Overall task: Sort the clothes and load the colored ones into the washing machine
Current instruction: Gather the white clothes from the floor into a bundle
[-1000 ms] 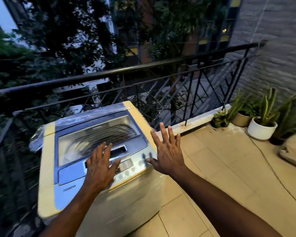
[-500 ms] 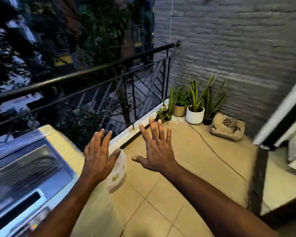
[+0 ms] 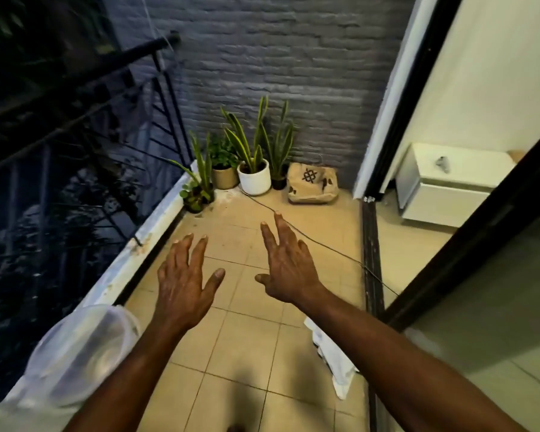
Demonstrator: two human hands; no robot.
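Observation:
My left hand point(image 3: 183, 279) and my right hand point(image 3: 286, 258) are held out over the tiled balcony floor point(image 3: 231, 353), palms down, fingers spread, holding nothing. A white piece of cloth point(image 3: 332, 358) lies on the floor under my right forearm, near the sliding door track. The washing machine is out of view; only a clear plastic-wrapped corner point(image 3: 75, 353) shows at the lower left. No other clothes are visible.
Several potted plants point(image 3: 253, 169) and a beige patterned bag point(image 3: 312, 183) stand against the grey brick wall. A thin cable point(image 3: 325, 247) crosses the floor. A black railing point(image 3: 85, 126) runs along the left. The sliding door frame point(image 3: 468, 244) and a white cabinet point(image 3: 446, 185) are on the right.
My view has swung right, away from the washing machine toward the balcony corner and the doorway. Both hands stay open and empty in front of me.

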